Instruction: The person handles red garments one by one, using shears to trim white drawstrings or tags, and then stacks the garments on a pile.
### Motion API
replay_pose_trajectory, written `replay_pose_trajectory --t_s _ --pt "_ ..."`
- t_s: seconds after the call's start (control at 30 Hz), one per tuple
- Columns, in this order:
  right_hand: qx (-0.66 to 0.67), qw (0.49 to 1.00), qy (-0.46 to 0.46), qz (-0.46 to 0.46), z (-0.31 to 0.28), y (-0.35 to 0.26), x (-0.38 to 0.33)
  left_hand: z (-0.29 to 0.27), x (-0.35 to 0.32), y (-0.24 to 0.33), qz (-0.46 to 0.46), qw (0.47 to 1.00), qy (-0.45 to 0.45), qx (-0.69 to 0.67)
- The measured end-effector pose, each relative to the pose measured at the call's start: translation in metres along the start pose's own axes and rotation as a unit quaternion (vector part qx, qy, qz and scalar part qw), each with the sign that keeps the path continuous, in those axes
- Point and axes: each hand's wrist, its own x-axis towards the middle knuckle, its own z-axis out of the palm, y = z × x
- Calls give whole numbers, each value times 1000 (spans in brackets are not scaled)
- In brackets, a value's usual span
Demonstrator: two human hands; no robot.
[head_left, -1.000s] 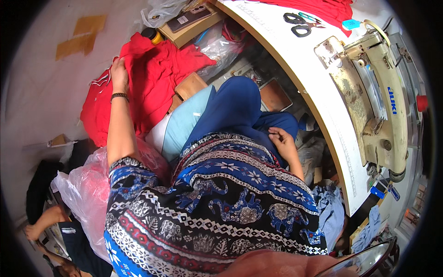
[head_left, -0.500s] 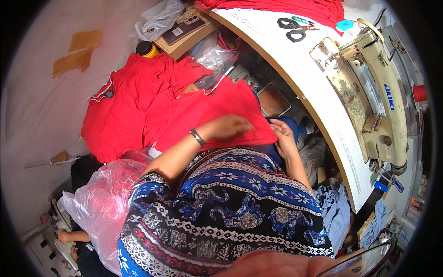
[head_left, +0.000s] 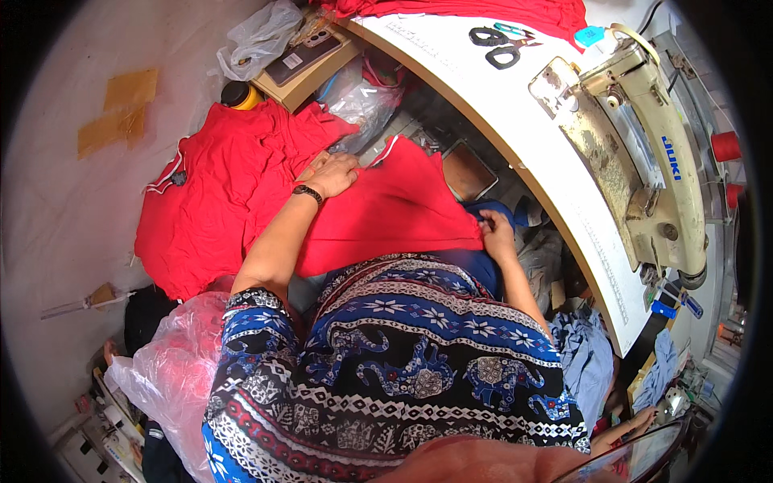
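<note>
A red cloth piece (head_left: 394, 205) lies spread across my lap, with a white cord or strip along its far edge. At its left side my left hand (head_left: 332, 174), wearing a dark bracelet on the wrist, is closed over the cloth, its fingers bent and together. My right hand (head_left: 497, 235) pinches the right-hand corner of the same cloth, thumb and fingers close together. Beyond my left forearm a rumpled heap of red garments (head_left: 213, 197) carries a white drawstring.
To the right, a white table (head_left: 564, 193) with a curved-looking edge bears a sewing machine (head_left: 656, 161) and black-handled scissors (head_left: 498, 50). A phone box (head_left: 302, 58) sits on a carton at the back. Clear plastic bags (head_left: 173, 350) lie at left; a partly visible person's arm (head_left: 624, 431) appears lower right.
My left hand has moved left and away from me, from the middle of the red cloth to its left side. My right hand stays at the corner. The view has shifted slightly.
</note>
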Motion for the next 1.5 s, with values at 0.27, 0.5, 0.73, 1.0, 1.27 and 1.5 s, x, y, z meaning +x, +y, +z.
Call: replay_pose_trajectory --t_s 0.27,0.5,0.73,1.0,1.27,1.5 --pt "80 950 -169 -249 -1 -199 27 -93 -19 104 131 989 56 -26" --pt "-45 929 -98 -354 -2 -181 30 -126 -52 145 37 980 -180 70" --pt "-1 966 -61 -253 -13 -94 0 -104 -74 147 201 958 -64 193" --pt "60 955 -71 -281 21 -89 -22 -103 -61 167 31 970 -241 29" --pt "94 944 -14 -316 -13 -144 1 -27 -5 132 217 972 -5 -91" --pt "142 913 51 -378 -60 -213 -7 -154 -50 160 146 920 9 -364"
